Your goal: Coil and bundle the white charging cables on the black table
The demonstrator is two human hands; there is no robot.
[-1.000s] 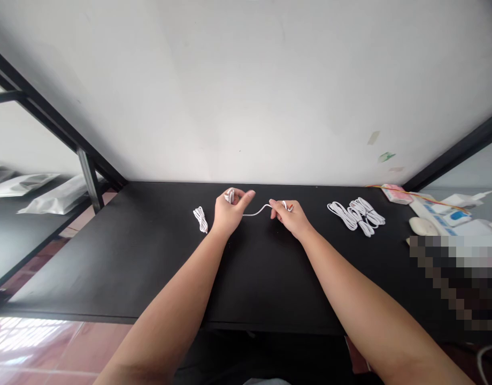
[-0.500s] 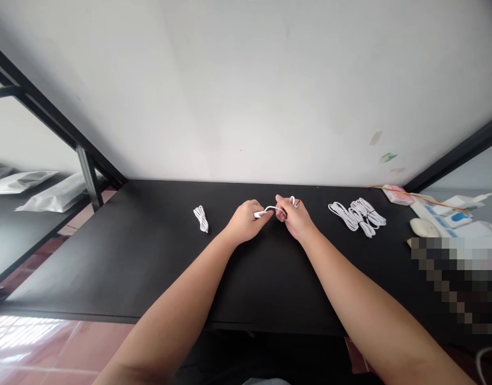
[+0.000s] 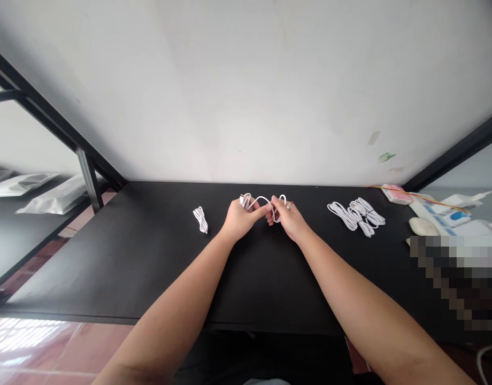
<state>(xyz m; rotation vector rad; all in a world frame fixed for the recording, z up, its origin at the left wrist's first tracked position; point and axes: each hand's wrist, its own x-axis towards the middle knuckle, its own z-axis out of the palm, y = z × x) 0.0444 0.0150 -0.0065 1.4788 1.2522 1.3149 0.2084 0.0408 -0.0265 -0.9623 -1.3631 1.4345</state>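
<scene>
Over the middle of the black table (image 3: 150, 262), a white cable (image 3: 262, 198) runs between my two hands. My left hand (image 3: 240, 218) is closed on it, with a looped part and what looks like its plug showing above the fingers. Close beside it, my right hand (image 3: 288, 216) pinches the cable between thumb and fingers, and a loop sticks out over it. The fingertips of both hands nearly meet. To the left lies a bundled white cable (image 3: 201, 220). Several coiled white cables (image 3: 356, 215) lie together right of my right hand.
A white power strip (image 3: 430, 211) with plugs sits at the right, near a white mouse (image 3: 423, 226) and a pink-and-white box (image 3: 396, 194). Clear plastic bags (image 3: 55, 198) lie on a shelf at the left. Behind the table stands a pale wall (image 3: 238, 96).
More looped cable now shows in my left hand, which has turned a little. The cable between my hands arcs higher, and my fingertips have come closer together.
</scene>
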